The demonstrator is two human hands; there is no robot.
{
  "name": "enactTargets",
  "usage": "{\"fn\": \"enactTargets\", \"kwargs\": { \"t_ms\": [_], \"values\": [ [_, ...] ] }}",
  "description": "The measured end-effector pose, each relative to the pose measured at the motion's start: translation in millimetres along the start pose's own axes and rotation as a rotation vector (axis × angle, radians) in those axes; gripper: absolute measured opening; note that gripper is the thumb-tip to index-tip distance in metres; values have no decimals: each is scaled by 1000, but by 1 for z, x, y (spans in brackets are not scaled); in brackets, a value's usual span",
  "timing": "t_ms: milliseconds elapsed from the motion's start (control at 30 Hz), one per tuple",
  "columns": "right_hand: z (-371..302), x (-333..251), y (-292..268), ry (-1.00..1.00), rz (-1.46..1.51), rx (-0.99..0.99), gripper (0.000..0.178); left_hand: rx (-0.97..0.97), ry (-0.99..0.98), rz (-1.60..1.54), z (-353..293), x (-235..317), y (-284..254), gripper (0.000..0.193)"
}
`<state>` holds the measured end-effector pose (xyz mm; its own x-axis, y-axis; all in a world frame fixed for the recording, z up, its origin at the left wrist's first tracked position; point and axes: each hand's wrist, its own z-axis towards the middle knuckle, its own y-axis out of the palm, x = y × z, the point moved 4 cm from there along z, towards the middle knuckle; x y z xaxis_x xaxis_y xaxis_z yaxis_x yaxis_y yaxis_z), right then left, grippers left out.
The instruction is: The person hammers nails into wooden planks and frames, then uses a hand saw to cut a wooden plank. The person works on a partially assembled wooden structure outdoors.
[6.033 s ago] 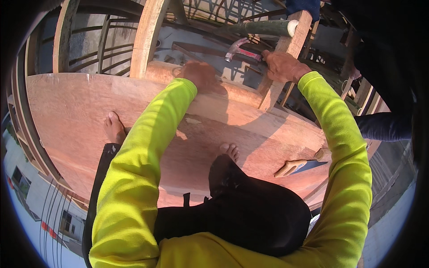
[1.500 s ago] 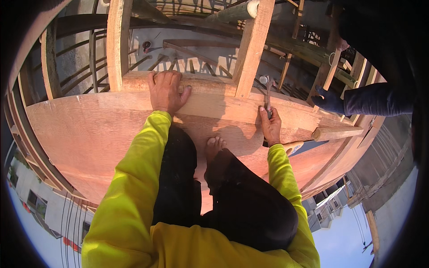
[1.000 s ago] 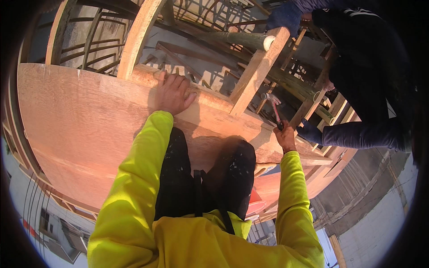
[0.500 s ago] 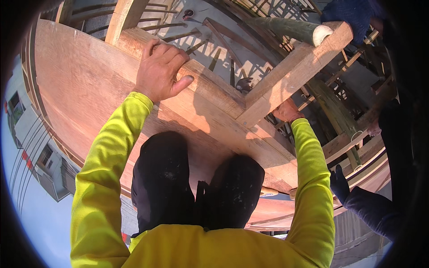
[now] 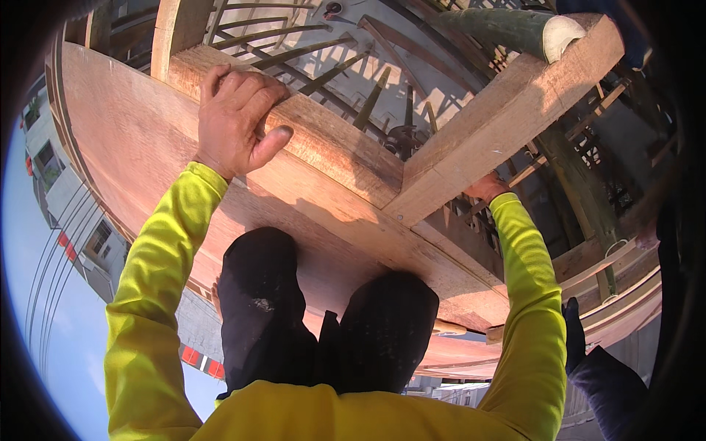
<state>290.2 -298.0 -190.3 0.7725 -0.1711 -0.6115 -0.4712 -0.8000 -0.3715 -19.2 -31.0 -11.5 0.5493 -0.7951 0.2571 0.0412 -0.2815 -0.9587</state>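
My left hand [image 5: 241, 117] lies over the top of a long wooden beam [image 5: 338, 143]. Its fingers curl over the far edge and the thumb sticks out to the right. A thick post [image 5: 179, 33] rises just beyond that hand. To the right, a squared timber [image 5: 507, 110] joins the beam at a corner and slants up and away. Behind this timber reaches my right hand [image 5: 487, 186], its fingers hidden by the wood. Reddish plywood sheeting [image 5: 132, 110] runs below the beam, under my dark-trousered knees.
A green bamboo pole [image 5: 507, 31] rests its cut end against the slanting timber. Several poles and sticks prop the space beyond the beam. At the right edge, another person's dark sleeve [image 5: 610, 389] shows. Buildings and wires appear at far left, well below.
My view has shifted, so the beam and hands sit differently in it. My left hand still grips the beam, and my right hand remains behind the slanting timber.
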Motion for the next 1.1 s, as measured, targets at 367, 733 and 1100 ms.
{"fn": "enactTargets", "kwargs": {
  "t_ms": [367, 733, 1100],
  "values": [
    [-14, -1, -1, -214, 105, 165, 44, -25, -7, 3, -4, 5, -3, 49],
    [-15, 9, 36, -105, 346, 261, 48, -7, -2, -37, -6, 4, -2, 45],
    [-176, -59, -32, 583, 235, 368, 40, -20, -61, 30, -15, 8, -2, 45]
  ]
}}
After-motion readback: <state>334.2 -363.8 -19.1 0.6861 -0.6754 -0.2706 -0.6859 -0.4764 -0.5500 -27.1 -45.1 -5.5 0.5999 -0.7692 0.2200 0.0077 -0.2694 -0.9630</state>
